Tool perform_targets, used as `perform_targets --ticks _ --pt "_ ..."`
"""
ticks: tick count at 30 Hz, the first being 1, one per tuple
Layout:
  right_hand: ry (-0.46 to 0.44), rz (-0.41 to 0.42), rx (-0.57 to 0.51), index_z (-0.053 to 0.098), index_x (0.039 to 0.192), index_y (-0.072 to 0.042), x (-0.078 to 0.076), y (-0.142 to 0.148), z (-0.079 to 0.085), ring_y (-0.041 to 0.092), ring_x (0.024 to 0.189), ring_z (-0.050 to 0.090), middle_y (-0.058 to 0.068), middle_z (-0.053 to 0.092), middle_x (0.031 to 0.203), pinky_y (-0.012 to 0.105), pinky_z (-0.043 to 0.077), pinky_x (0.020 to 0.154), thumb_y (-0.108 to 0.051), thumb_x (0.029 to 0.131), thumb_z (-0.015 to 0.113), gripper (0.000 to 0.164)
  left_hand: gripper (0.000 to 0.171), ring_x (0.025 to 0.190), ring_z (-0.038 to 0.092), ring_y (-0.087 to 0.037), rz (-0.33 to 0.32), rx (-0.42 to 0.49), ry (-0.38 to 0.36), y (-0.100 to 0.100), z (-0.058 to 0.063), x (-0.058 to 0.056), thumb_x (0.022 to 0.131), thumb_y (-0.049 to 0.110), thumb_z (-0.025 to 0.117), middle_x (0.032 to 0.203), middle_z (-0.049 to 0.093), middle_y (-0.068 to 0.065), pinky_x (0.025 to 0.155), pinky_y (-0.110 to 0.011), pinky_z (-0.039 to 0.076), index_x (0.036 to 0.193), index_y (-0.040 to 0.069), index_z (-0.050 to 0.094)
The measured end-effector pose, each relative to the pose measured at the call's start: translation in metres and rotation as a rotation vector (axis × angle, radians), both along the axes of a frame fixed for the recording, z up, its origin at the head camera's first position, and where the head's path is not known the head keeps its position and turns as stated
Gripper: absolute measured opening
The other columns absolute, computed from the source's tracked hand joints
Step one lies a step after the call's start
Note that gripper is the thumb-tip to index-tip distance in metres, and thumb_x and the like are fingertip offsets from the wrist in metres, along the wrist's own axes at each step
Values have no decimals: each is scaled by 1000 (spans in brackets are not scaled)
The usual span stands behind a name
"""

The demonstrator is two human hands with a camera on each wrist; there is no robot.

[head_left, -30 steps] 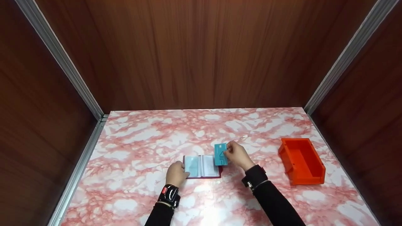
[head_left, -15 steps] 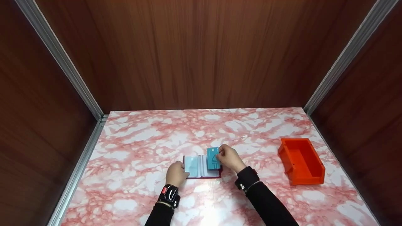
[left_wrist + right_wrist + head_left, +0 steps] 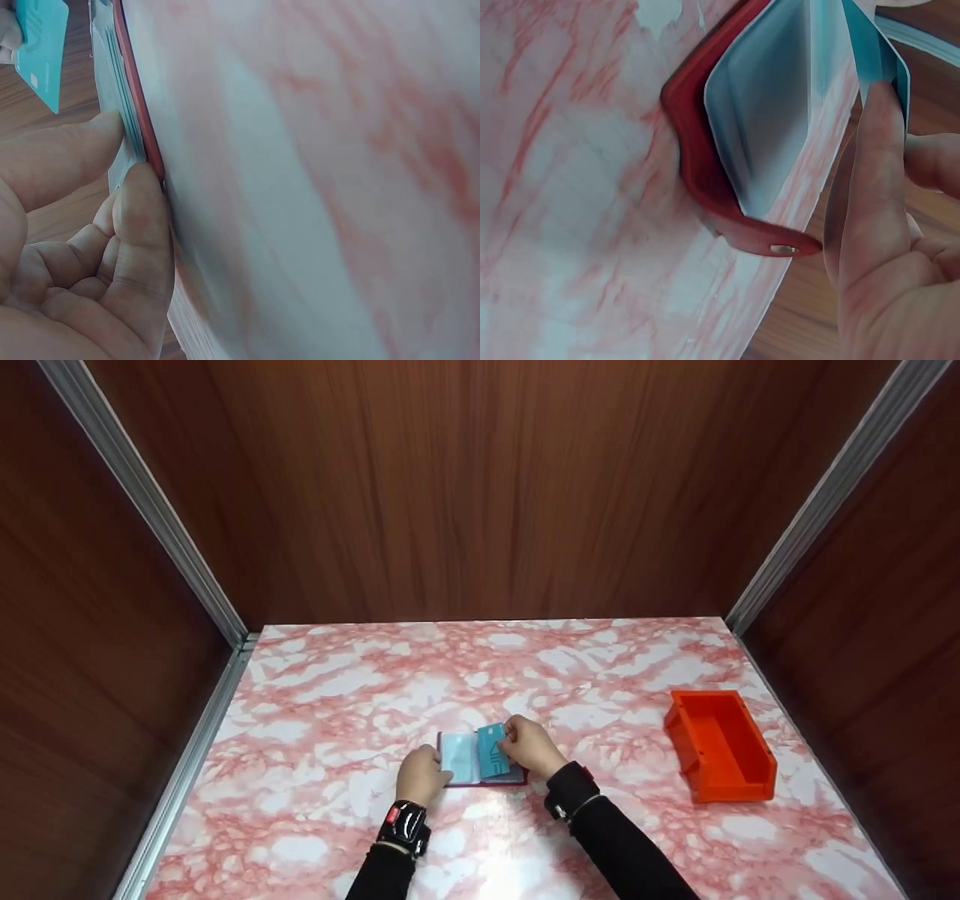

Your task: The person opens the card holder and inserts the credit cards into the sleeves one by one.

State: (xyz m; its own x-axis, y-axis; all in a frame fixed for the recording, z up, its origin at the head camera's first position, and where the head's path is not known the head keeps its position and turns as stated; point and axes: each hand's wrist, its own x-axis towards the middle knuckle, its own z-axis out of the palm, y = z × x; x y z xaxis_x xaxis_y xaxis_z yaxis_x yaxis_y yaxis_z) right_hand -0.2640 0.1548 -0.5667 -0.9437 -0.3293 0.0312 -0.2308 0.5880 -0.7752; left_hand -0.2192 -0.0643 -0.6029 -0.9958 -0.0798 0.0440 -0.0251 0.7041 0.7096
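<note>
A red-covered card holder [image 3: 459, 756] lies spread on the table, its clear plastic sleeves showing. My left hand [image 3: 420, 775] pinches its left edge; in the left wrist view thumb and forefinger meet on the red cover [image 3: 139, 90] and the stacked sleeves. Over the right-hand sleeves, my right hand [image 3: 534, 746] pinches a teal card [image 3: 491, 751] by its right side. The card is slightly tilted, and the fingers hide part of it. In the right wrist view, a tab with a metal snap [image 3: 783, 248] sticks out from the cover.
An orange open bin [image 3: 721, 746] stands at the right of the pink-and-white marbled table [image 3: 337, 682]. Dark wood panels [image 3: 480, 495] with metal corner rails rise behind and at both sides.
My right hand has moved left and a little nearer with the teal card, from the holder's right edge to near its middle fold. The left hand and holder stay in place.
</note>
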Motion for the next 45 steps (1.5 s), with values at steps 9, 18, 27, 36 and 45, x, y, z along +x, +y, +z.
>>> perform_targets --ticks 9,18,27,36,45 --pt "-17 -6 31 54 91 1 0 -10 -5 12 58 54 0 48 69 28 46 57 0 87 67 13 30 72 60 -24 -11 -29 32 -1 0 0 70 8 84 75 61 -5 71 -42 50 88 -1 62" --pt "-65 -2 6 54 92 1 -2 -13 -8 15 55 60 3 52 72 28 51 54 0 86 66 14 30 73 60 -24 -6 -8 -1 -1 0 0 71 8 84 76 61 -6 72 -42 51 89 -1 63" --pt "-70 7 29 53 89 -1 -3 -15 -7 13 57 54 2 48 73 27 45 56 0 86 65 13 31 73 60 -24 0 -4 -14 -1 -2 -1 70 8 85 77 61 -5 73 -42 50 89 0 63" --pt "-92 -25 11 54 90 1 -4 -22 -11 12 56 56 4 54 74 25 48 53 0 85 67 13 30 72 58 -23 -8 -5 24 -2 -2 -1 70 7 84 75 60 -4 71 -42 50 88 -1 63" --pt "-36 -50 71 52 84 -4 -5 -27 -14 11 53 53 0 51 67 25 44 52 -2 82 65 13 28 71 58 -24 -12 11 27 -3 -1 0 69 7 83 75 59 -4 70 -42 50 86 0 62"
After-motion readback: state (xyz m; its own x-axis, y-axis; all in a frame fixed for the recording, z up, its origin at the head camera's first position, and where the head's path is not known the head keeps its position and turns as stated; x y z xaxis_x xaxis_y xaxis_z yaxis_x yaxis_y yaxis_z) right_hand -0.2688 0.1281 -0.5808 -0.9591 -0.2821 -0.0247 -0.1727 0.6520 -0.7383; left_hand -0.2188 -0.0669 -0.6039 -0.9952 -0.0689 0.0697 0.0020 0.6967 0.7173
